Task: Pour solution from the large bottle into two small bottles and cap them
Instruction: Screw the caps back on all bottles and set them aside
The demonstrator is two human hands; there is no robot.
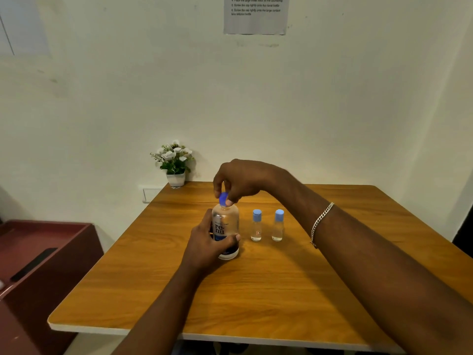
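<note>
The left hand (204, 242) comes in from the near edge of the table (281, 290), forearm angled up the middle, and wraps the lower half of the large bottle (226, 221). The thumb lies across the front of the label and the fingers are curled out of sight behind. The bottle stands upright on the wood, about midway between the left and right edges and somewhat toward the far edge.

The right arm reaches across from the near right corner, wrist bent so the right hand (240, 180) hangs over the bottle's top. Its thumb and fingertips pinch the blue cap (223, 199), which looks tilted. A chain bracelet (321, 221) sits on that forearm.

Just right of the big bottle stand the left small bottle (256, 226) and the right small bottle (278, 225). They are side by side and apart, each wearing a pale blue cap, with a little clear liquid at the bottom.

The left hand covers the lower label. The right hand's fingers hide the neck, so I cannot tell whether the cap is seated on it. The printed sheet (256, 15) on the wall is cut off at the top. A potted plant (175, 162) stands at the far left corner, and a dark red cabinet (38, 265) runs off the left side.
</note>
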